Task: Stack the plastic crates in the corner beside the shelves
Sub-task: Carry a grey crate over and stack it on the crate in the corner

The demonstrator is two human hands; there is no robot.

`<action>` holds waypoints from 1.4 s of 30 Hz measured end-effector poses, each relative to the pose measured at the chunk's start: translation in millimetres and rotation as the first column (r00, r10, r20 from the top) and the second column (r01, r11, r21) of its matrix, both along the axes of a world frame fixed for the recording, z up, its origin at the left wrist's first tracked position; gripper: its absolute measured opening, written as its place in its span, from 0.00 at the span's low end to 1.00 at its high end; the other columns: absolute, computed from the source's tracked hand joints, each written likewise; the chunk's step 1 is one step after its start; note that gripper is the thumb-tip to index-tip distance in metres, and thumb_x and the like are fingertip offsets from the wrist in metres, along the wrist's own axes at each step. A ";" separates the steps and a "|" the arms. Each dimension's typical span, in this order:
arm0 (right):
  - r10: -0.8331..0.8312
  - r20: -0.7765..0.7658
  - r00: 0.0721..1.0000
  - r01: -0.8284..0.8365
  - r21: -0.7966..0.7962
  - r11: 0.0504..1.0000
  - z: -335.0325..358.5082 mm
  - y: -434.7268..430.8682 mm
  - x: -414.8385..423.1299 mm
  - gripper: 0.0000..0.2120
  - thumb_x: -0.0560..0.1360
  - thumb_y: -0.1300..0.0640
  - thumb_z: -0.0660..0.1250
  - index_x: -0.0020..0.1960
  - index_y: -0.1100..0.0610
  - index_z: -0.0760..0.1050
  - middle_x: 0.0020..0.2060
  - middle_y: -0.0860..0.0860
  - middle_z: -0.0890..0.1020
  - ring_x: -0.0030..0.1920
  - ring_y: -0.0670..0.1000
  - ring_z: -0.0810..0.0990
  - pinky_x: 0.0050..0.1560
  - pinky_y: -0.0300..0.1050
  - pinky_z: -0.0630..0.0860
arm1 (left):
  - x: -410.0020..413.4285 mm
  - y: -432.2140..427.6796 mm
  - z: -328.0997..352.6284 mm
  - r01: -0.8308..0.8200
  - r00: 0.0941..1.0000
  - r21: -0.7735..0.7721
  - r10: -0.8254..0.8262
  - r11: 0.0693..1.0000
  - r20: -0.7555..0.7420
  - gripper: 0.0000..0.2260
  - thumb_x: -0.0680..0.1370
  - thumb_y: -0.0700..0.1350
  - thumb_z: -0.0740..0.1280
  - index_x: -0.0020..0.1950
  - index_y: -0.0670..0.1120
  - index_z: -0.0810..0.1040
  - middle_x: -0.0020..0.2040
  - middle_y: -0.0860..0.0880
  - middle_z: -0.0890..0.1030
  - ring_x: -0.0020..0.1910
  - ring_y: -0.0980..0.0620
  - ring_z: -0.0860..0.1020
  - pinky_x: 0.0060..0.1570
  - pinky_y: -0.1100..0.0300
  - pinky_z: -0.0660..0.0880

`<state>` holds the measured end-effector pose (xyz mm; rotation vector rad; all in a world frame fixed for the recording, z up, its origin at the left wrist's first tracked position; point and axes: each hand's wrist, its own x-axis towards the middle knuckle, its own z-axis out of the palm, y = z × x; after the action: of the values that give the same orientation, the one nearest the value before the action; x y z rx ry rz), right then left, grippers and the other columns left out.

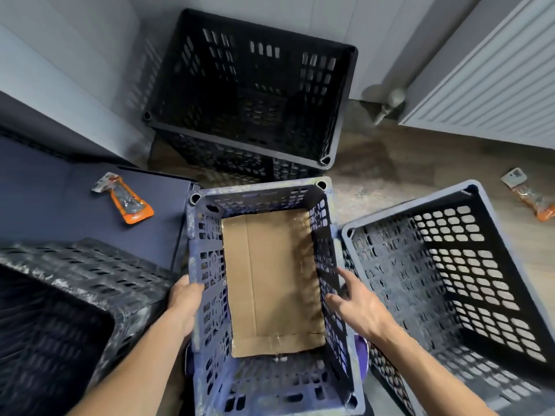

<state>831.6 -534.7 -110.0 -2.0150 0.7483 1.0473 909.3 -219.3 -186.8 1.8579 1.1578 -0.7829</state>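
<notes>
Evidently you gripped the blue crate (270, 295) with your left hand (184, 304), right hand (357, 307) fingers spread wide, steadying it for the black stack (249, 94).

An orange packet (124, 200) lies on a dark surface (45, 190), another (530, 197) on the floor.

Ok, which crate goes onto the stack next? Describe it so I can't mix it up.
From the black crate in the wall corner, come straight toward the camera to the blue crate between the left hand and right hand. Alone among the crates, it has a cardboard sheet lining its bottom.
</notes>
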 end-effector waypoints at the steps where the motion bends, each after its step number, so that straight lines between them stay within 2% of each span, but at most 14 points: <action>1: 0.039 0.049 0.998 -0.038 -0.025 0.999 0.5 -1.2 9.2 0.31 0.79 0.53 0.65 0.80 0.48 0.62 0.70 0.51 0.77 0.67 0.54 0.77 0.66 0.47 0.73 | 1.8 -3.5 1.7 0.014 1.000 0.040 -0.014 0.999 0.010 0.09 0.82 0.39 0.60 0.60 0.42 0.77 0.52 0.43 0.80 0.47 0.44 0.76 0.49 0.52 0.72; 4: 0.171 0.249 0.953 -0.134 -0.156 0.979 0.4 -4.4 45.3 0.28 0.77 0.57 0.66 0.76 0.49 0.68 0.69 0.50 0.78 0.66 0.52 0.78 0.67 0.50 0.75 | 1.5 -21.2 13.3 0.144 0.989 0.140 -0.148 0.980 0.020 0.19 0.81 0.41 0.61 0.72 0.45 0.68 0.61 0.44 0.78 0.41 0.52 0.73 0.36 0.60 0.66; 6: 0.288 0.379 0.880 -0.196 -0.262 0.945 -5.5 -6.7 84.5 0.28 0.76 0.59 0.63 0.75 0.51 0.68 0.67 0.53 0.78 0.65 0.54 0.77 0.66 0.53 0.75 | -4.2 -29.6 19.6 0.220 0.974 0.171 -0.225 0.960 0.006 0.30 0.81 0.44 0.63 0.81 0.49 0.53 0.75 0.45 0.67 0.47 0.50 0.73 0.39 0.60 0.69; 9: 0.459 0.507 0.730 -0.249 -0.429 0.868 -22.1 -11.4 157.9 0.23 0.80 0.59 0.61 0.74 0.56 0.68 0.67 0.56 0.76 0.66 0.57 0.73 0.64 0.56 0.74 | -13.3 -33.3 24.1 0.284 0.958 0.217 -0.284 0.934 -0.030 0.34 0.82 0.45 0.63 0.82 0.50 0.46 0.78 0.43 0.62 0.48 0.47 0.77 0.42 0.57 0.73; 13: 0.658 0.392 0.643 -0.364 -0.599 0.713 -49.3 -4.9 230.3 0.19 0.81 0.52 0.61 0.69 0.59 0.71 0.65 0.58 0.77 0.66 0.62 0.71 0.63 0.57 0.69 | -18.0 -50.7 28.3 0.383 0.897 0.429 -0.441 0.818 0.039 0.34 0.78 0.42 0.66 0.81 0.46 0.54 0.80 0.42 0.56 0.75 0.39 0.61 0.71 0.45 0.64; 17: 0.695 0.270 0.666 -0.439 -0.612 0.658 -61.7 11.4 237.7 0.18 0.81 0.53 0.58 0.69 0.57 0.68 0.63 0.57 0.78 0.64 0.61 0.74 0.67 0.55 0.66 | 34.9 -98.4 45.8 0.313 0.751 0.447 -0.507 0.838 0.424 0.18 0.80 0.42 0.62 0.71 0.47 0.74 0.70 0.49 0.71 0.70 0.47 0.66 0.68 0.54 0.62; 20: 0.712 0.224 0.666 -0.457 -0.631 0.627 -62.5 2.8 241.2 0.19 0.80 0.58 0.57 0.71 0.56 0.68 0.62 0.56 0.78 0.65 0.60 0.74 0.69 0.55 0.63 | 111.7 -136.6 55.5 0.403 0.686 0.321 -0.515 0.857 0.513 0.12 0.82 0.43 0.56 0.41 0.48 0.74 0.39 0.51 0.74 0.42 0.48 0.72 0.40 0.53 0.67; 22: 0.695 0.177 0.697 -0.473 -0.614 0.632 -65.9 -9.1 248.2 0.17 0.80 0.59 0.58 0.69 0.55 0.70 0.61 0.55 0.78 0.66 0.60 0.71 0.69 0.62 0.61 | 155.3 -160.0 55.8 0.415 0.705 0.198 -0.451 0.888 0.547 0.15 0.82 0.45 0.55 0.36 0.44 0.67 0.32 0.47 0.69 0.32 0.46 0.67 0.36 0.53 0.63; 26: 0.662 0.224 0.715 -0.473 -0.542 0.695 -78.7 -24.0 259.1 0.11 0.81 0.57 0.60 0.61 0.58 0.74 0.58 0.56 0.80 0.65 0.60 0.70 0.59 0.57 0.71 | 214.8 -199.2 34.4 0.053 0.873 -0.079 -0.008 0.995 0.487 0.12 0.81 0.48 0.63 0.56 0.40 0.74 0.53 0.40 0.80 0.46 0.39 0.77 0.40 0.53 0.73; 30: 0.679 0.281 0.678 -0.422 -0.607 0.673 -88.5 -27.8 260.0 0.09 0.78 0.58 0.64 0.56 0.57 0.78 0.50 0.59 0.81 0.49 0.60 0.75 0.45 0.50 0.65 | 239.7 -217.1 8.7 -0.278 0.888 -0.140 0.310 0.950 0.340 0.28 0.78 0.46 0.68 0.74 0.45 0.58 0.75 0.42 0.61 0.64 0.38 0.70 0.55 0.55 0.70; 33: 0.668 0.308 0.677 -0.397 -0.611 0.684 -90.9 -28.7 261.2 0.10 0.76 0.62 0.63 0.55 0.57 0.79 0.47 0.59 0.81 0.41 0.58 0.68 0.43 0.49 0.65 | 239.2 -225.6 -12.7 -0.299 0.911 -0.278 0.359 0.913 0.201 0.28 0.79 0.44 0.69 0.76 0.43 0.61 0.71 0.41 0.68 0.65 0.41 0.72 0.65 0.52 0.73; 36: 0.693 0.318 0.647 -0.399 -0.633 0.663 -86.6 -32.2 260.8 0.11 0.77 0.65 0.61 0.55 0.57 0.79 0.46 0.58 0.82 0.41 0.60 0.71 0.44 0.49 0.65 | 238.9 -230.7 -11.7 -0.327 0.905 -0.489 0.416 0.809 0.083 0.04 0.81 0.36 0.64 0.48 0.42 0.70 0.44 0.48 0.71 0.37 0.59 0.77 0.40 0.65 0.79; 37: 0.701 0.316 0.640 -0.403 -0.639 0.655 -83.0 -33.4 259.7 0.11 0.77 0.65 0.60 0.55 0.57 0.78 0.44 0.58 0.81 0.40 0.60 0.70 0.46 0.51 0.66 | 238.3 -233.0 -9.6 -0.367 0.891 -0.552 0.453 0.749 0.022 0.11 0.82 0.33 0.60 0.42 0.45 0.67 0.41 0.50 0.68 0.31 0.63 0.74 0.32 0.69 0.75; 42: 0.725 0.317 0.611 -0.393 -0.673 0.626 -47.0 -29.3 253.8 0.10 0.76 0.66 0.62 0.51 0.55 0.78 0.31 0.51 0.67 0.38 0.57 0.66 0.59 0.56 0.71 | 225.3 -236.6 29.9 -0.367 0.853 -0.497 0.498 0.787 0.159 0.12 0.79 0.31 0.59 0.61 0.40 0.71 0.56 0.39 0.75 0.57 0.39 0.78 0.58 0.41 0.77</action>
<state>1085.4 -564.0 -157.1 -3.0178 -0.0064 0.4728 1134.6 -455.9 -156.9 1.1958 1.0541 -0.4454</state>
